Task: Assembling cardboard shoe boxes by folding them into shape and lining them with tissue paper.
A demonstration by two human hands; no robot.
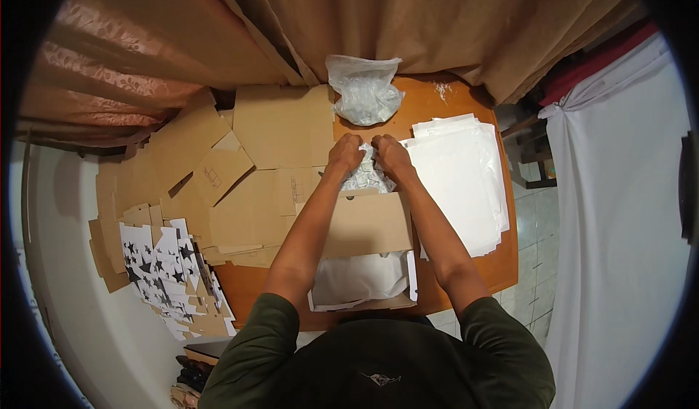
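Observation:
Both arms reach forward over the table, past an open cardboard box [368, 227]. Beyond its brown flap, a clear plastic bag [366, 178] full of small whitish packets lies between my hands. My left hand [346, 153] has its fingers curled on the bag's upper left side. Opposite it, my right hand [392, 153] grips the upper right side, also with curled fingers. The fingertips are partly hidden. White paper [362, 276] lines the part of the box nearest my body.
Another filled clear bag [368, 92] stands at the back edge by brown curtains [422, 23]. White paper sheets [462, 183] are stacked on the right. Flat cardboard pieces [284, 129] cover the left side, with star-printed cardboard [160, 271] at the near left.

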